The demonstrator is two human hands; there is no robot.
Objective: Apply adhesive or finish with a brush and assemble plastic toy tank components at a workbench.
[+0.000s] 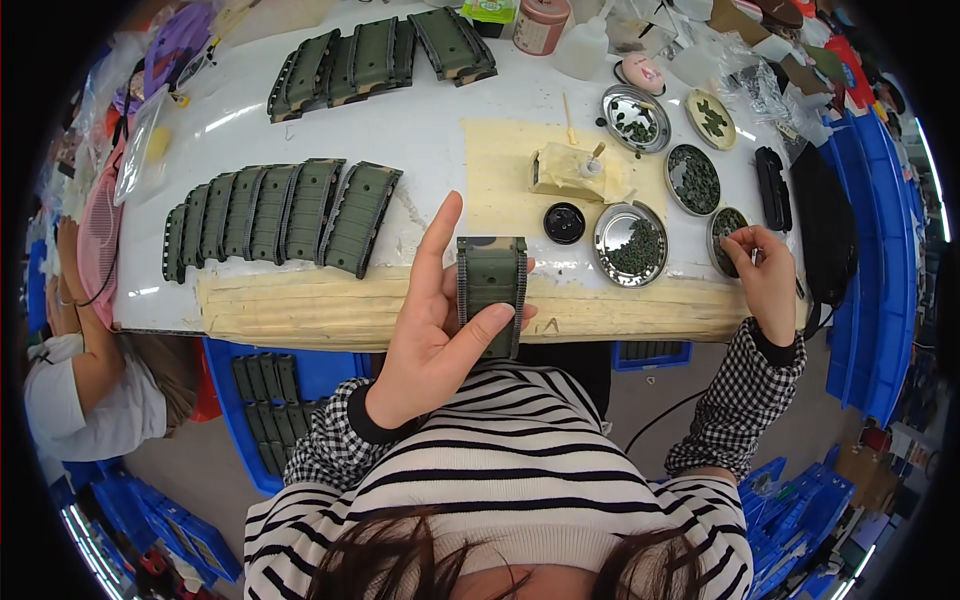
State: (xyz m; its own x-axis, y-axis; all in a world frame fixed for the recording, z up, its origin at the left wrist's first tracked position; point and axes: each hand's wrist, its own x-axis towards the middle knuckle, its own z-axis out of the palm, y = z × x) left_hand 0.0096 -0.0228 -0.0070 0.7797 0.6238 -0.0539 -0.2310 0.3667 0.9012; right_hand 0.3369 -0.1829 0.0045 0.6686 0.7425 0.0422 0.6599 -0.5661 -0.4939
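My left hand (428, 345) is closed around an olive-green rectangular part (490, 272) with dark ribbed side edges and a camouflage-patterned end. The thumb lies across its face, while the index finger points up beside it. At the right, my right hand (768, 272) has its fingertips pinched together in a small round dish (713, 256) of dark green bits. Whatever is between those fingertips is too small to make out. Nearby are a metal dish (600, 262) of small green pieces, another dish (671, 190) full of them, and a black round cap (564, 223).
A row of similar green parts (262, 215) stands at the left, with more (370, 58) farther back. A taped block (575, 172) with a short stick sits mid-table. A black case (773, 188) lies at right; a blue crate (235, 425) is below. Another person's arm (85, 340) shows at left.
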